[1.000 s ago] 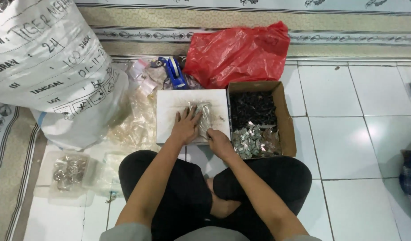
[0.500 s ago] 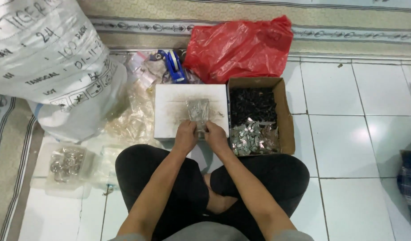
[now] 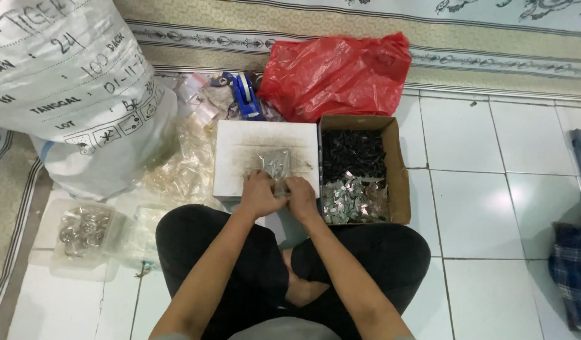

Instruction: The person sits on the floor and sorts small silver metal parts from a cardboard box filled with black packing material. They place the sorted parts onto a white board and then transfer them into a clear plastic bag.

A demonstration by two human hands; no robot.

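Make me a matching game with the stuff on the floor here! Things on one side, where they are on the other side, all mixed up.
Things:
1. red plastic bag
2. big white sack
3. small clear packet
4. cardboard box

Places:
A. on the white board, held by both hands (left hand, right hand)
B. far left, next to the carpet
C. just behind the cardboard box
D. right of the white board, with dark bits and shiny packets inside

Pairs: 1-C, 2-B, 3-A, 4-D
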